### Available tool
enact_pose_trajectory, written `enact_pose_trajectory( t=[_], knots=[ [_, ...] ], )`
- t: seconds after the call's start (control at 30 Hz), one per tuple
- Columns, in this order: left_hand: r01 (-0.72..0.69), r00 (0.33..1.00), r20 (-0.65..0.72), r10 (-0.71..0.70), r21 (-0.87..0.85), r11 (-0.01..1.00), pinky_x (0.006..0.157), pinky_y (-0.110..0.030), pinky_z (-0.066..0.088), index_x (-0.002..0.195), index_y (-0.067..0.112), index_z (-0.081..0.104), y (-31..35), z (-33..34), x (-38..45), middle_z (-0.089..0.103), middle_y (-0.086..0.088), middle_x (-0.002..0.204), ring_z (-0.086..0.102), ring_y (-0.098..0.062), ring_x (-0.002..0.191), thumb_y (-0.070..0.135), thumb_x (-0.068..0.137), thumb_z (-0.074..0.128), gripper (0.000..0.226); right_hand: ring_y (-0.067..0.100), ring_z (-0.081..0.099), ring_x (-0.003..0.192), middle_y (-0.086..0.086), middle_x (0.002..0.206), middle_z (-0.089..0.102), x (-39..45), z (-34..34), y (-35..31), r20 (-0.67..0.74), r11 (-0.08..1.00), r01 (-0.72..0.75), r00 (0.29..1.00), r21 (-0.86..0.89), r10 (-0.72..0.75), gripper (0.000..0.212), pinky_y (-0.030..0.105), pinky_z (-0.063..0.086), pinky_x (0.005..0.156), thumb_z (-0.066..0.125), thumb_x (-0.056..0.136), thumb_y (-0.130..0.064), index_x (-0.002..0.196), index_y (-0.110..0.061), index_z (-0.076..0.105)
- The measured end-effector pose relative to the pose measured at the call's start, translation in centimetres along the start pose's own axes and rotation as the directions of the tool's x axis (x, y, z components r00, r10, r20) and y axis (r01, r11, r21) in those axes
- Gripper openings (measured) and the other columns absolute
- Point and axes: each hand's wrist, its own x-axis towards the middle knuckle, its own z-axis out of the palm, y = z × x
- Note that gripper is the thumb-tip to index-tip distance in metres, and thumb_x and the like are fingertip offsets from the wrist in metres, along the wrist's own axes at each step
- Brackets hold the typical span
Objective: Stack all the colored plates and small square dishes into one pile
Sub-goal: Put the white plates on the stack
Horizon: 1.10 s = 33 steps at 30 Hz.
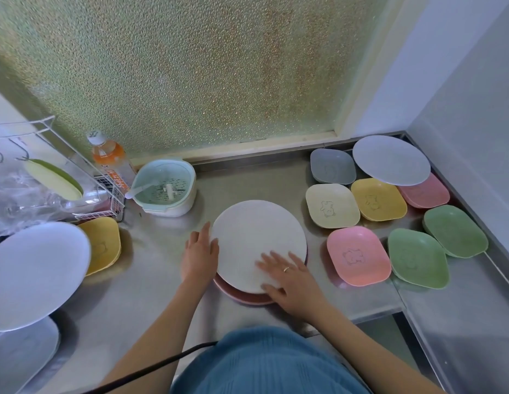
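2 hands steady a plate pile on the desk.
The left hand touches the cream plate's rim; the right hand lies flat on it, above a pink plate.

No words or numbers can be read; the orange bottle bears a label with print too blurred to make out.

Counter looks brushed stainless steel w/ dull sheen. Cream plate and square dishes, e.g. pink dish, look matt, faintly speckled plastic. Window pane is rough pebbled glass. Rack is white coated wire.
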Motion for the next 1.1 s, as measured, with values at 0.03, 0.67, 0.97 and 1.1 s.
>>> enact_pose_trajectory(
  t=[0.03, 0.67, 0.97, 1.1],
  knots=[
    [-0.028, 0.999, -0.017, 0.029, 0.020, 0.999, 0.101, -0.045, 0.037, 0.148, 0.020, 0.025, 0.2, 0.0, -0.1, 0.043, -0.012, 0.140, 0.042, -0.034, 0.126, 0.029, 0.097, 0.039, 0.053, 0.002, -0.003, 0.141, -0.016, 0.153, 0.006, 0.4, -0.1, 0.3, -0.059, 0.996, -0.087, 0.994, 0.002, 0.087, 0.055, 0.034, -0.005, 0.117, 0.016, 0.095, -0.051, 0.148, -0.034, 0.014],
    [-0.136, 0.988, -0.038, 0.152, 0.265, 0.955, 0.116, -0.055, -0.012, 0.148, 0.014, 0.023, 7.0, 2.6, 2.0, 0.024, 0.001, 0.157, -0.001, -0.015, 0.149, 0.038, 0.099, 0.029, 0.055, 0.018, 0.015, 0.144, 0.003, 0.156, 0.022, 2.8, -7.2, 14.5, -0.345, 0.805, -0.568, 0.730, 0.173, 0.590, 0.056, 0.048, 0.012, 0.114, 0.042, 0.097, -0.024, 0.149, -0.013, 0.021],
    [-0.308, 0.951, 0.124, 0.284, 0.270, 0.912, 0.118, -0.050, -0.009, 0.147, 0.017, 0.023, 18.1, 8.0, 5.2, 0.024, 0.003, 0.157, 0.000, -0.012, 0.149, 0.035, 0.100, 0.028, 0.050, 0.022, 0.015, 0.144, 0.002, 0.156, 0.023, 5.4, -14.0, 28.3, -0.297, 0.718, -0.695, 0.693, -0.033, 0.657, 0.061, 0.055, 0.017, 0.111, 0.045, 0.095, -0.015, 0.149, -0.014, 0.017],
    [-0.301, 0.947, 0.200, 0.252, 0.281, 0.911, 0.117, -0.052, -0.007, 0.146, 0.019, 0.025, 18.8, 10.2, 4.9, 0.030, 0.005, 0.154, 0.006, -0.011, 0.149, 0.036, 0.099, 0.028, 0.050, 0.021, 0.013, 0.145, -0.001, 0.155, 0.024, 6.1, -14.4, 31.9, -0.185, 0.742, -0.663, 0.745, -0.098, 0.641, 0.052, 0.054, 0.009, 0.113, 0.037, 0.097, -0.015, 0.147, -0.019, 0.023]
  ],
)
